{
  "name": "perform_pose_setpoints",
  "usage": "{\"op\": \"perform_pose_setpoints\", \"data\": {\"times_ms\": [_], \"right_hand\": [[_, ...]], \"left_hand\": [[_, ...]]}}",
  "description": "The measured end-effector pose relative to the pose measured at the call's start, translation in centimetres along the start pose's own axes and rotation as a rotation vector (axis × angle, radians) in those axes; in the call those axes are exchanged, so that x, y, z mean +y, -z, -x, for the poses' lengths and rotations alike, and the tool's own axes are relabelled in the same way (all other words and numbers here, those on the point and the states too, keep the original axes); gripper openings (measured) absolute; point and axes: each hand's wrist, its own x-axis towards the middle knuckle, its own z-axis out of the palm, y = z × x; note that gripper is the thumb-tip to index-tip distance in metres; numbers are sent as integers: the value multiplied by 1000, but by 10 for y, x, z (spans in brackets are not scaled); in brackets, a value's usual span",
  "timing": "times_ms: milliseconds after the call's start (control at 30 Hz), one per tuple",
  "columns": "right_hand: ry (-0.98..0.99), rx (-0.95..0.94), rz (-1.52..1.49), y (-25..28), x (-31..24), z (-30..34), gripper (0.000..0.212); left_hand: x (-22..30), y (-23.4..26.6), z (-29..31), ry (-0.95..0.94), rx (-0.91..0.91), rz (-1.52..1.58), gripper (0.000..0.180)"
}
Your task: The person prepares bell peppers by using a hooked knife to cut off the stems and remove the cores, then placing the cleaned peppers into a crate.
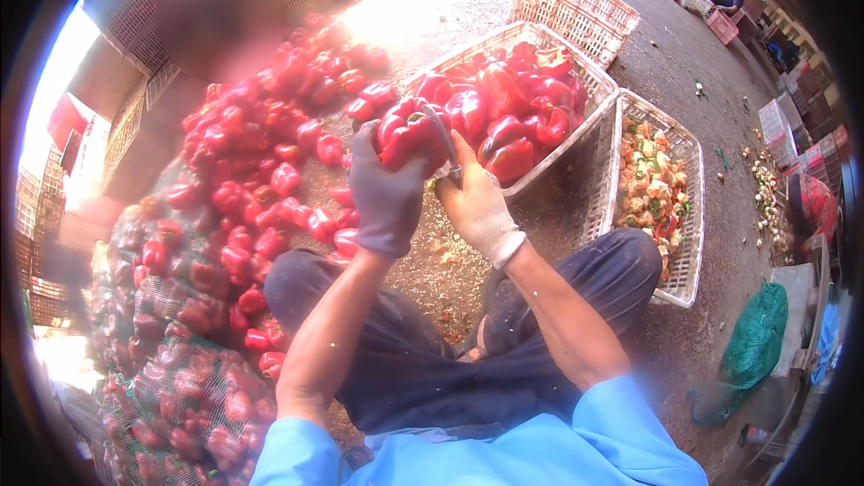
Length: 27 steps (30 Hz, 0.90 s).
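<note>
Gripping a red pepper [398, 139] near twelve o'clock, up in the dark-gloved left hand [387, 198], curled snugly around its left side and underside. Holding a curved knife [440, 130] at four o'clock of the pepper, in the pale-gloved right hand [475, 202], bent closed around its near end, and laying it right up against the pepper's right side! Out to one o'clock, just past the right hand, to a white crate [569, 155] piled with red peppers [504, 90]. Farther along that line, to another crate [585, 11]. Round to three o'clock, to a trimmings crate [689, 247], well filled. Over to ten o'clock, across a loose heap [261, 130] of peppers on the ground [441, 274]. Down to eight o'clock, to bulging net sacks [189, 378]. Away towards four o'clock, to a green bag [756, 337].
</note>
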Motion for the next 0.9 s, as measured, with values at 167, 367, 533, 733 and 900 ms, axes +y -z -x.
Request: {"op": "perform_pose_setpoints", "data": {"times_ms": [167,367,533,733,900], "right_hand": [[-102,-53,16,-9,-16,-16,79],[-281,-134,66,-28,6,10,78],[-270,-155,20,-31,-6,-17,72],[-319,-204,104,-29,-12,-18,72],[-243,-204,278,-38,39,15,60]], "left_hand": [[-30,2,-6,35,38,53,49],[-57,7,-17,476,59,324,49],[-57,3,-14,339,132,297,37],[-63,4,-21,371,170,361,32],[-71,14,-25,719,145,746,30]]}}
